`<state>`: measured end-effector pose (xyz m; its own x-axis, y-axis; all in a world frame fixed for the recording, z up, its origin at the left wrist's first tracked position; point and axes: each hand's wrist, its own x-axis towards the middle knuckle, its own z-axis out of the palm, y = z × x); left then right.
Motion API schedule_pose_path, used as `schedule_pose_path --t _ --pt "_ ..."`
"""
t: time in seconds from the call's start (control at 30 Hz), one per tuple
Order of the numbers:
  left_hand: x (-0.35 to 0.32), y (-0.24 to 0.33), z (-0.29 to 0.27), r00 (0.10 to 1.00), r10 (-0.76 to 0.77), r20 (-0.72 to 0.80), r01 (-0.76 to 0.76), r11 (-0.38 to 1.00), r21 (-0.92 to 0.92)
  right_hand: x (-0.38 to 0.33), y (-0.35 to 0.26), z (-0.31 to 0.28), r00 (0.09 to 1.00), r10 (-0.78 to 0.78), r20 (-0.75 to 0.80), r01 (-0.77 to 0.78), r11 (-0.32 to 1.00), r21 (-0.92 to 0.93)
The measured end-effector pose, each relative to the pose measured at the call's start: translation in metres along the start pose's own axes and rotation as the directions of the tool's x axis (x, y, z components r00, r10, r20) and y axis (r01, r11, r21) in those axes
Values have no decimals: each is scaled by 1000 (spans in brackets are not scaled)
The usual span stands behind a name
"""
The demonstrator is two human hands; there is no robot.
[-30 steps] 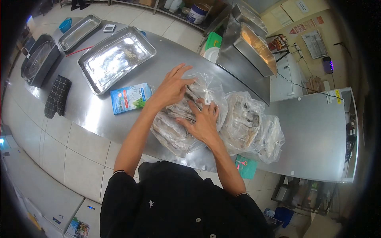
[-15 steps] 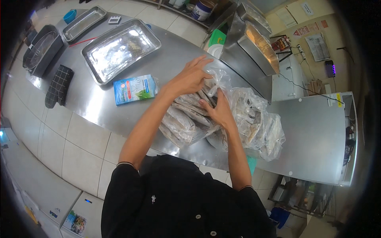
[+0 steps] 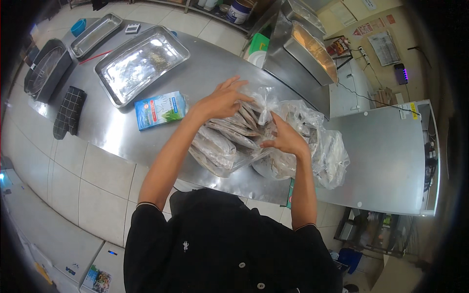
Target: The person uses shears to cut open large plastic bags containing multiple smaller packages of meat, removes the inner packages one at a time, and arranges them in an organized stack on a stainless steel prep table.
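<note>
A clear plastic bag (image 3: 217, 146) of flat grey-brown pieces, perhaps fish, lies on the steel table in front of me. Its gathered, tied neck (image 3: 265, 110) sticks up at the far right end. My left hand (image 3: 222, 101) is over the bag's far side, fingers stretched and apart, one reaching toward the neck. On the near right side of the neck, my right hand (image 3: 288, 137) has thumb and fingers spread, the fingertips at the plastic. Whether either hand presses on the bag is hard to see. A second filled clear bag (image 3: 312, 132) sits beside my right hand.
A blue-and-white packet (image 3: 160, 110) lies left of the bag. Beyond it rest a large metal tray (image 3: 105, 80), a narrow tray (image 3: 78, 49) and a small scale (image 3: 132, 28). A checked black mitt (image 3: 68, 113) hangs over the left edge. Steel equipment (image 3: 298, 61) stands at far right.
My right hand has moved right and away from the bag's neck, its fingers opening wider. My left hand has shifted slightly left. The view has turned a little.
</note>
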<state>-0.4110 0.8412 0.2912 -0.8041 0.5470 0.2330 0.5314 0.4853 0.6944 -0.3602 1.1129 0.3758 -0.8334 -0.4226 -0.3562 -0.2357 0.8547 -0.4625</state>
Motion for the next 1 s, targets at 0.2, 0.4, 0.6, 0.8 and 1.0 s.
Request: schedule_pose_path --t 0.2,0.4,0.6,0.8,1.0 --pt "-9 7 16 999 1 -50 0 1000 9 -31 -24 19 980 137 -147 -149 986 -76" --pt "-25 22 17 997 1 -71 4 997 72 -35 -23 71 870 82 -486 -99 995 -9" --pt "-55 89 42 994 -34 -102 47 991 128 4 10 86 753 233 -615 12 930 368" --pt "-83 130 87 990 -139 -36 143 973 180 -10 13 93 809 128 -574 203 855 477" --pt "-82 141 97 989 -139 -44 145 954 262 -122 39 55 866 -18 -500 349 737 579"
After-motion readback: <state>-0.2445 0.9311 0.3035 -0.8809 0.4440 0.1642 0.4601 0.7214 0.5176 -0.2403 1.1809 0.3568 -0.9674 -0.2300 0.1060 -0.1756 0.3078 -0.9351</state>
